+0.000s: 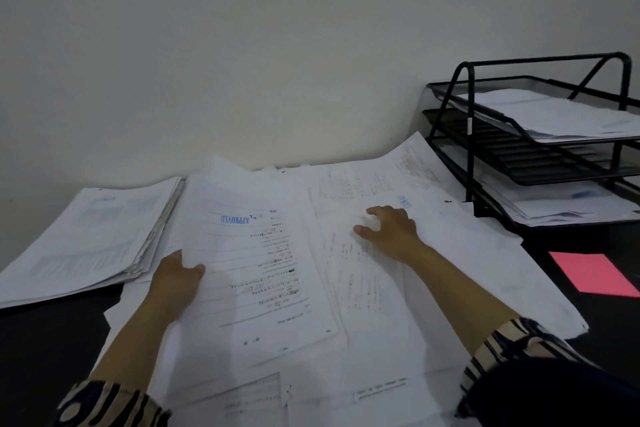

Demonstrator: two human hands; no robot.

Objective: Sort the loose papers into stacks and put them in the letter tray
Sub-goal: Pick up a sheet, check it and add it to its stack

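Observation:
Loose white papers (450,253) cover the middle of the dark desk. My left hand (176,279) grips the left edge of a sheet stamped APPROVED (256,270), thumb on top. My right hand (389,227) rests with fingers spread and slightly curled on a printed sheet (360,274) to the right. A thick sorted stack (86,239) lies at the left. The black wire letter tray (467,135) stands at the back right with papers in its top and bottom tiers.
A pink sheet (594,274) lies on the dark desk (616,315) at the right, in front of the tray. A pale wall runs directly behind the papers. More printed sheets overlap near the desk's front edge.

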